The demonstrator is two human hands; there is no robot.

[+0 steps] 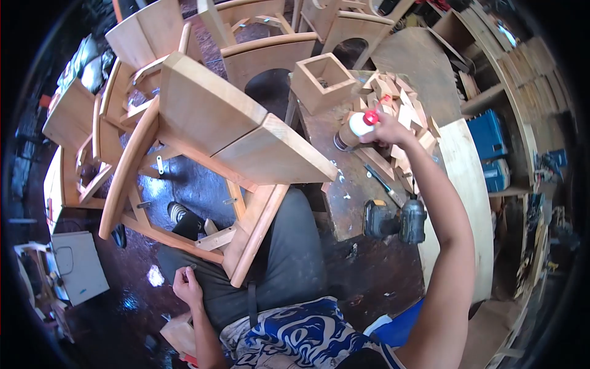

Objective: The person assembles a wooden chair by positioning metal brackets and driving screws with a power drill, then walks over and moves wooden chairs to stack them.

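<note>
The right hand (393, 130) reaches over the bench (342, 212), its bent fingers right against the upper part of a bottle (357, 127), just beside the red cap (370, 117); whether they are closed around it cannot be told. The bottle leans in view between the wooden box (322, 84) and the hand, near the heaped offcuts (420, 114). The left hand (186, 288) is curled beside the chair frame (212, 120); its grip is unclear.
</note>
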